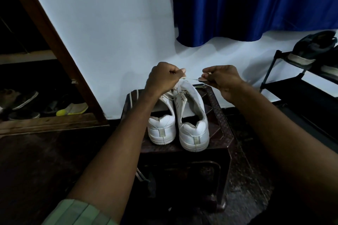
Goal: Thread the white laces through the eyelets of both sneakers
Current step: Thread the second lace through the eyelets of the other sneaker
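Two white sneakers stand side by side on a dark stool (pixel 225 139), heels toward me: the left sneaker (pixel 161 129) and the right sneaker (pixel 193 120). A white lace (pixel 192 78) stretches between my hands above the right sneaker's tongue. My left hand (pixel 163 78) grips one end of the lace in curled fingers. My right hand (pixel 223 80) pinches the other end between thumb and fingers. More lace (pixel 180 95) lies crossed over the eyelets below; the toes of both shoes are hidden.
A white wall rises behind the stool, with a blue curtain (pixel 256 5) at the upper right. At the right, a black shoe rack (pixel 285 82) holds a dark shoe (pixel 311 49). On the left, a wooden shelf (pixel 54 120) holds several shoes. The floor is dark.
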A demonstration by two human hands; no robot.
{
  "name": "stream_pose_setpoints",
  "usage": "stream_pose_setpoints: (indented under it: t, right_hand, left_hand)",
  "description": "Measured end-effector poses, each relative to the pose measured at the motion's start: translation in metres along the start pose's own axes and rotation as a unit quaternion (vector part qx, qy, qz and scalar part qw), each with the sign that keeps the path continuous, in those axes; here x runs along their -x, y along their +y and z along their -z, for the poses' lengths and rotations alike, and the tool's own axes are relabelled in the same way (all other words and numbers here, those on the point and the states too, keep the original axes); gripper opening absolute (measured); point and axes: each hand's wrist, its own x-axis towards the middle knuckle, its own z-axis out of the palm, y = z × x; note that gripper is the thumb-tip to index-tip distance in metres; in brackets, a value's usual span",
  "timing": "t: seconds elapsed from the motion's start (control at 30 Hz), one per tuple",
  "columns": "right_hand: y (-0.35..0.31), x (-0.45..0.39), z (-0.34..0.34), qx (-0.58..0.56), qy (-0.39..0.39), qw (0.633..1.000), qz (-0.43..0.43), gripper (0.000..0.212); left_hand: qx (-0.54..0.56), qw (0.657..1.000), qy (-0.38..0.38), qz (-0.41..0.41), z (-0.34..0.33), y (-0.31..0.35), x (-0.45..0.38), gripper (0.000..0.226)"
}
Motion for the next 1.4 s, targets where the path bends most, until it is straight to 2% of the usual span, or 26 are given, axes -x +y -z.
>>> stream_pose_setpoints:
  t: [0.1, 0.17, 0.2, 0.23, 0.27, 0.3, 0.33, 0.37, 0.43, 0.5, 0.6, 0.7, 0.8, 0.93, 1.03, 1.13, 1.23, 1.3, 1.4]
  right_hand:
    - [0.003, -0.006, 0.006, 0.054, 0.026, 0.998, 0.015, 0.015]
    - [0.009, -0.011, 0.009, 0.177, 0.046, 0.982, 0.035, 0.016]
    - [0.011, -0.01, 0.009, 0.281, 0.048, 0.957, 0.061, 0.019]
    - [0.012, -0.007, 0.007, 0.385, 0.049, 0.916, 0.101, 0.028]
    - [0.014, -0.005, 0.003, 0.449, 0.048, 0.878, 0.158, 0.035]
    - [0.015, -0.004, -0.002, 0.46, 0.036, 0.861, 0.214, 0.035]
    - [0.013, 0.0, -0.007, 0.424, 0.008, 0.872, 0.246, 0.03]
    - [0.011, 0.006, -0.013, 0.37, -0.028, 0.894, 0.251, 0.025]
    - [0.008, 0.013, -0.023, 0.311, -0.064, 0.917, 0.243, 0.018]
    - [0.011, 0.014, -0.026, 0.295, -0.068, 0.919, 0.253, 0.012]
    - [0.016, 0.011, -0.025, 0.244, -0.054, 0.941, 0.228, 0.008]
    - [0.018, 0.008, -0.022, 0.297, -0.024, 0.925, 0.238, 0.007]
    - [0.017, 0.008, -0.021, 0.339, -0.061, 0.915, 0.209, 0.009]
    - [0.019, 0.006, -0.019, 0.36, -0.091, 0.91, 0.187, 0.009]
    - [0.019, 0.002, -0.017, 0.401, -0.102, 0.886, 0.21, 0.005]
    - [0.021, 0.002, -0.015, 0.4, -0.104, 0.888, 0.201, 0.008]
    - [0.022, 0.004, -0.017, 0.352, -0.088, 0.915, 0.176, 0.005]
    - [0.023, 0.005, -0.02, 0.326, -0.085, 0.929, 0.153, 0.008]
    - [0.024, 0.005, -0.023, 0.384, -0.086, 0.904, 0.169, 0.007]
  left_hand:
    - [-0.014, 1.0, -0.014, -0.007, 0.01, -0.004, 0.0, 0.02]
    - [0.019, 0.998, -0.049, -0.022, 0.012, -0.003, 0.001, 0.018]
    - [0.032, 0.997, -0.062, -0.03, 0.011, -0.001, 0.003, 0.018]
    - [0.035, 0.996, -0.068, -0.04, 0.009, 0.001, 0.004, 0.019]
    - [0.032, 0.996, -0.067, -0.05, 0.006, 0.003, 0.005, 0.019]
    - [0.03, 0.996, -0.062, -0.056, 0.003, 0.005, 0.004, 0.019]
    - [0.025, 0.996, -0.053, -0.06, -0.001, 0.006, 0.004, 0.018]
    - [0.015, 0.997, -0.041, -0.063, -0.003, 0.007, 0.003, 0.019]
    - [-0.005, 0.998, -0.013, -0.065, -0.005, 0.008, 0.003, 0.023]
    - [-0.011, 0.998, 0.005, -0.059, -0.006, 0.008, 0.004, 0.02]
    - [-0.014, 0.999, 0.0, -0.042, -0.006, 0.007, 0.006, 0.013]
    - [-0.042, 0.999, -0.032, -0.001, -0.002, 0.004, 0.005, 0.021]
    - [-0.096, 0.993, -0.071, 0.0, 0.0, 0.007, 0.007, 0.016]
    - [-0.11, 0.992, -0.051, 0.04, -0.002, 0.011, 0.011, 0.023]
    - [-0.117, 0.982, -0.125, 0.083, -0.001, 0.021, 0.014, 0.048]
    - [-0.133, 0.966, -0.196, 0.106, -0.005, 0.034, 0.02, 0.044]
    - [-0.14, 0.968, -0.171, 0.121, -0.008, 0.035, 0.02, 0.029]
    - [-0.131, 0.972, -0.134, 0.141, -0.005, 0.03, 0.018, 0.03]
    - [-0.087, 0.973, -0.129, 0.169, 0.005, 0.023, 0.016, 0.025]
